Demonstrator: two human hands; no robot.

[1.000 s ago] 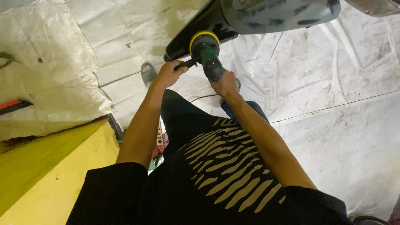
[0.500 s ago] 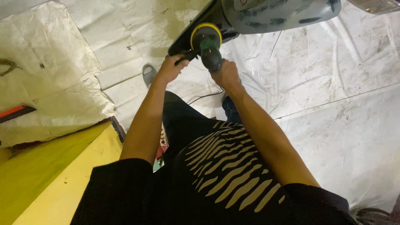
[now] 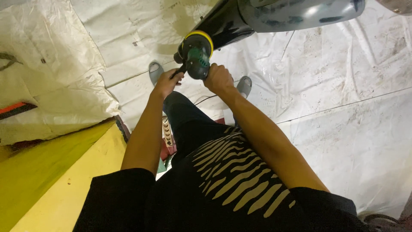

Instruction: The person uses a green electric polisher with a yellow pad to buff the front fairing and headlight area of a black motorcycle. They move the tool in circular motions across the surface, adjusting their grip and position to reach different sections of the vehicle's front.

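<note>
Polisher (image 3: 197, 58), green-bodied with a yellow-rimmed pad, is held at about twelve o'clock in the head view, its pad pressed against a glossy dark panel (image 3: 227, 23) that runs from the tool toward one o'clock. The right hand (image 3: 218, 78) is wrapped shut around the green body from the five o'clock side. The left hand (image 3: 166, 82) is closed on a thin dark side handle (image 3: 179, 71) at the tool's seven o'clock. Both forearms are stretched forward from a black shirt (image 3: 223, 184) with pale stripes at six o'clock. White sheeting (image 3: 343, 107), creased and stained, is spread over the floor from nine o'clock round to four o'clock. Two grey shoes are seen on it, one (image 3: 156, 72) just beside the left hand at its ten o'clock, the other (image 3: 244, 85) at the right hand's three o'clock. A yellow board (image 3: 56, 172) is laid at eight o'clock, and an orange strip (image 3: 15, 108) is seen at nine o'clock.
</note>
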